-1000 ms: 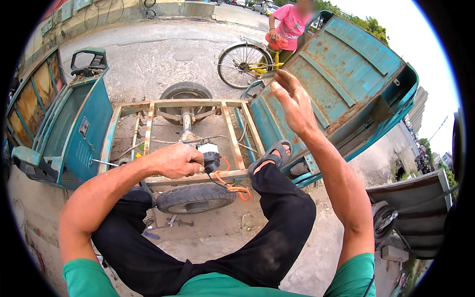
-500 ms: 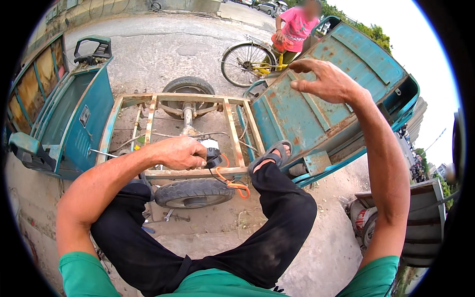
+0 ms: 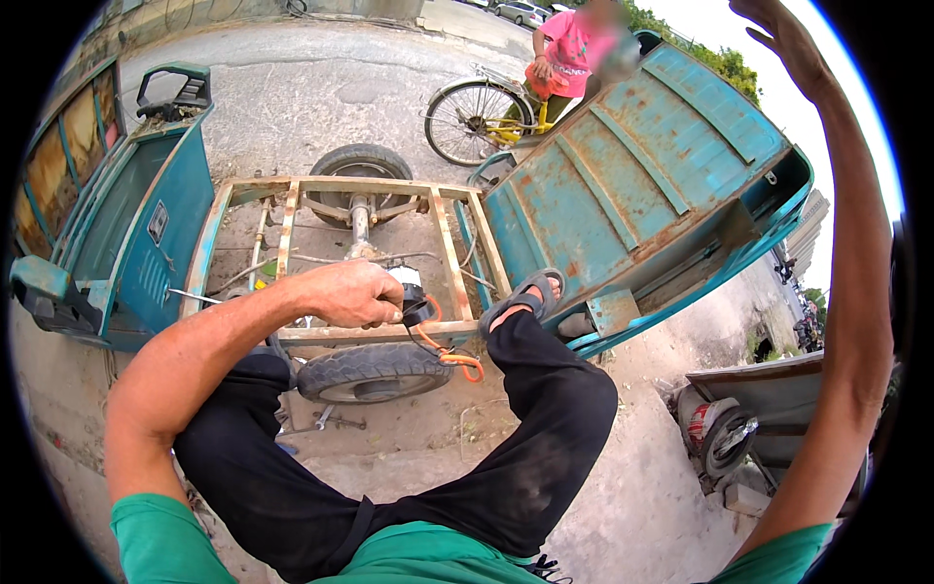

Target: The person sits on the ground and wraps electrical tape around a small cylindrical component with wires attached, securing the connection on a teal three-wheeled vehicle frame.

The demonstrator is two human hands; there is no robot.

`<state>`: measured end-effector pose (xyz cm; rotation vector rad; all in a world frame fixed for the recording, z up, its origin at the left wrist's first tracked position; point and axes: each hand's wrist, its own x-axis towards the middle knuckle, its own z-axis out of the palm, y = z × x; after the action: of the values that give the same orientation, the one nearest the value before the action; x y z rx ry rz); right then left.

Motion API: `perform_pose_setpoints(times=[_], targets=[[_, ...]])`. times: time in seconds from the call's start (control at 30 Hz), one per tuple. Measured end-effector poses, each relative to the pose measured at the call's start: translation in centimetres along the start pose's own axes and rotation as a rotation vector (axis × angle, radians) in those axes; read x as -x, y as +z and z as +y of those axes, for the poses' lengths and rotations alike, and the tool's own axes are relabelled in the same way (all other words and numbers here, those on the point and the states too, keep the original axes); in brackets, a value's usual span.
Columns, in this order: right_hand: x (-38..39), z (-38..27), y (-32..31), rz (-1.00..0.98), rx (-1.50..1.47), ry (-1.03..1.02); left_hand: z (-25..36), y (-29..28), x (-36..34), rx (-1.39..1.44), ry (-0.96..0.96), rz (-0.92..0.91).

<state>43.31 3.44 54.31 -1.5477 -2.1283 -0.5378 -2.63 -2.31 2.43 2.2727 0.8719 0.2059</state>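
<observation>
- Left hand point(image 3: 352, 293): closed around a small dark electrical part point(image 3: 413, 297) at the near rail of the bare cart frame point(image 3: 443, 255). The part is held against the rail, just above the near tyre point(image 3: 368, 371).
- An orange cable point(image 3: 449, 352) and a thin black wire hang from the part over the rail and down toward the tyre. Their far ends lie loose; whether any are joined to anything cannot be told.
- Right hand point(image 3: 778, 34): raised high at the upper right, fingers spread, holding nothing and well apart from the work.
- The person's sandalled foot point(image 3: 525, 295) rests on the frame's near corner, beside the tipped cargo box point(image 3: 632, 185).
- Done, as far as visible: the rusty blue cargo box is swung up off the frame, exposing the rails, the rear axle point(image 3: 360, 219) and the far wheel point(image 3: 360, 167). The part is already at the frame.
- Left, by my judgement: the part looks hand-held, not fastened, and the cabling is not tidied or routed. The cargo box is not lowered back. Work appears to be at a middle stage.
- Surroundings: the blue cab point(image 3: 126, 224) stands at the left. A small tool point(image 3: 326, 420) lies on the concrete ground point(image 3: 623, 487) below the tyre. Another person in pink point(image 3: 569, 54) stands with a bicycle point(image 3: 477, 117) beyond the cart, not involved.
</observation>
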Motion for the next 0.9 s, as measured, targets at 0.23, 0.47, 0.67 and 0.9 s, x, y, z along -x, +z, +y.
perform_pose_setpoints(times=[0.23,0.47,0.67,0.9], targets=[[4.6,-5.5,8.8,-0.064,-0.091,-0.135,0.2,0.1,-0.2,0.008,-0.011,-0.010],[24.0,-19.7,30.2,-0.572,-0.346,-0.423,0.5,0.2,0.2,0.140,0.006,0.056],[31.3,-23.0,40.3,-0.647,-0.663,-0.236,1.5,1.2,-1.2,0.145,-0.068,0.057],[31.0,-23.6,40.8,-0.445,-0.644,-0.119,2.1,1.3,-2.3,0.370,-0.216,0.120]])
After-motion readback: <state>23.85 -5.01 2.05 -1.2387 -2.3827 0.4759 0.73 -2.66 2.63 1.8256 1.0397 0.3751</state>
